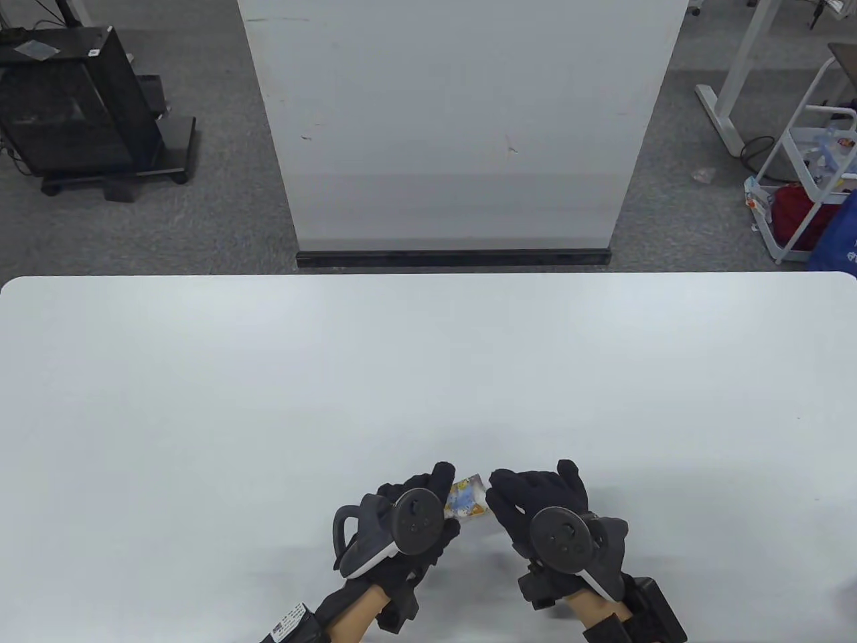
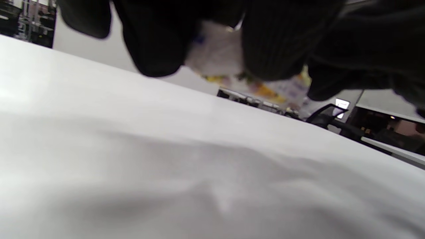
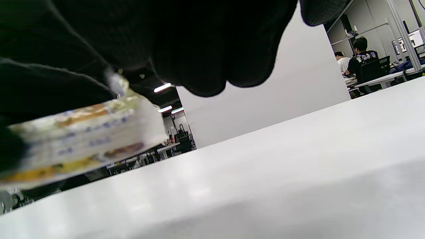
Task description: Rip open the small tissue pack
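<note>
A small tissue pack [image 1: 466,498], white with blue and yellow print, is held between my two gloved hands above the near middle of the white table [image 1: 428,375]. My left hand [image 1: 428,499] grips its left end; in the left wrist view the pack [image 2: 217,56] shows blurred between that hand's fingers [image 2: 275,43]. My right hand [image 1: 515,499] holds the right end; in the right wrist view the pack [image 3: 83,139] sticks out below that hand's fingers [image 3: 206,49], clear of the table. How the pack's seal stands is hidden.
A white partition panel [image 1: 462,120] stands beyond the table's far edge. A black stand [image 1: 80,107] is on the floor at back left, a white cart [image 1: 813,194] at back right.
</note>
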`<state>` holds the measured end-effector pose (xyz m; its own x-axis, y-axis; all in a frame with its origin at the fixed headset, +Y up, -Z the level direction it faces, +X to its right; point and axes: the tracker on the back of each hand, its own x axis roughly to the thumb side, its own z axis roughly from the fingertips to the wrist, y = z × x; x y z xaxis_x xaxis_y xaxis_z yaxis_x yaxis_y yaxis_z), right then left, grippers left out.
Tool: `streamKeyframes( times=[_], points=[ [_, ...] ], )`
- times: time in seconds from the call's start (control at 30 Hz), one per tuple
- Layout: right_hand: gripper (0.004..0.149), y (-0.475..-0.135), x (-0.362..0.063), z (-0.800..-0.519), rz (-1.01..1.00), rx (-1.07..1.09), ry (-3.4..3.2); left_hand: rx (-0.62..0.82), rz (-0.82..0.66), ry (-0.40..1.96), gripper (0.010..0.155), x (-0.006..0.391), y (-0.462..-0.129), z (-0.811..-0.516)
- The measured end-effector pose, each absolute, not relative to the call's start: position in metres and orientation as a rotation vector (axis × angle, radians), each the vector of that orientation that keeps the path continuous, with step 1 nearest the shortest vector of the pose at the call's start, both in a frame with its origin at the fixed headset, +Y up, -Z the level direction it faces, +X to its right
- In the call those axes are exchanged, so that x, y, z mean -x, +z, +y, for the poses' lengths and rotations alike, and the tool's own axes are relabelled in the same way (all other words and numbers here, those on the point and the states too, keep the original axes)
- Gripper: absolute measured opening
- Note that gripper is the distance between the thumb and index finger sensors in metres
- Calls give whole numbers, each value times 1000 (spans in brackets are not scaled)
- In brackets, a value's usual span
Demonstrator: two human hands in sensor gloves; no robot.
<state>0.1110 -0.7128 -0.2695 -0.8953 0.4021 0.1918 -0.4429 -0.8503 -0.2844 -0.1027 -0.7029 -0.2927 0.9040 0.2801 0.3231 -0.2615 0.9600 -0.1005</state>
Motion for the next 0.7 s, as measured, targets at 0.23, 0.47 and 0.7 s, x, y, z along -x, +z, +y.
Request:
streamKeyframes(
  times=[0.23,0.47,0.7],
  points=[
    [73,-270,-107,-715,-356,-219,2812,-41,-124,297,73,163,-319,-693],
    [84,-274,-104,-725,-189,-241,2886,-87,156,340,73,236,-342,-697],
    [85,-277,-102,-730,-82,-263,2910,-49,395,312,72,283,-352,-715]
  ],
)
